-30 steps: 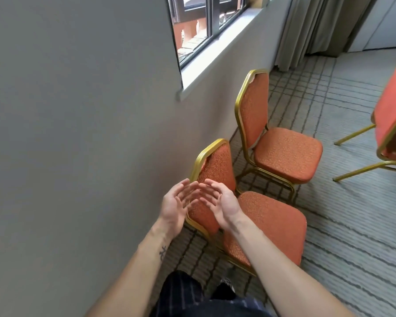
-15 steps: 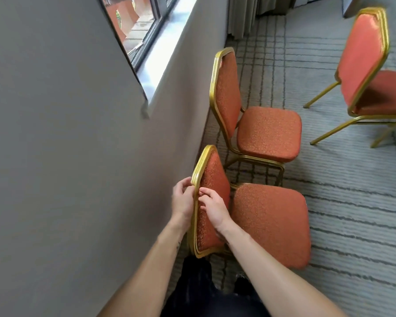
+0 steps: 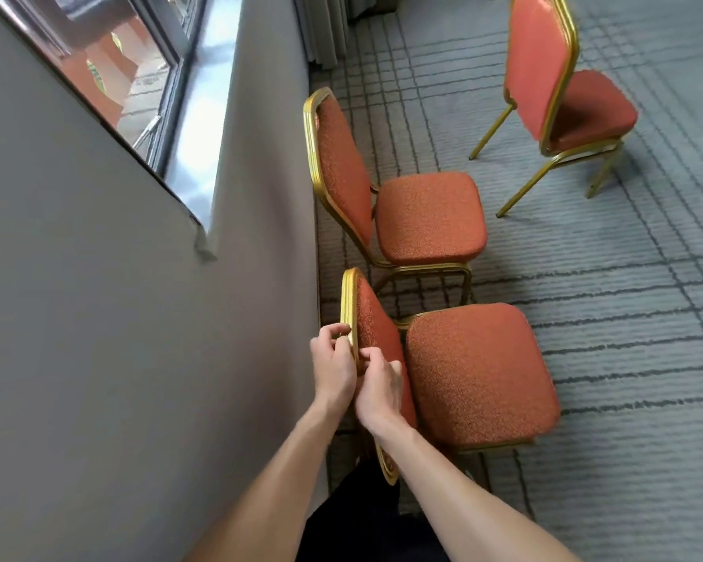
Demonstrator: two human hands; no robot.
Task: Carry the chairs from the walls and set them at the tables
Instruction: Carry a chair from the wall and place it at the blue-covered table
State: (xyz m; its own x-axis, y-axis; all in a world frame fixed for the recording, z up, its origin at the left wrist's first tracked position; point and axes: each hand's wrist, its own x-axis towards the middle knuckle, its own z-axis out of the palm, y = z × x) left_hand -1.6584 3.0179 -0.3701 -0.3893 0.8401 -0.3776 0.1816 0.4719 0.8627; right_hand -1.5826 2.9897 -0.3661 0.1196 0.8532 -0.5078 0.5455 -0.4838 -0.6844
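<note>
An orange banquet chair with a gold frame stands with its back against the grey wall, right below me. My left hand curls round the gold top rail of its backrest from the wall side. My right hand grips the same rail from the seat side, fingers over the padding. A second matching chair stands just beyond it along the wall. A third chair stands out on the carpet at the upper right, facing away from the wall.
The grey wall fills the left, with a window and white sill above. A curtain hangs at the far end. Grey lined carpet stretches to the right of the chairs.
Both hands came down from open in front of the backrest and closed on its top rail. My view has swung down and right, bringing the third chair further in.
</note>
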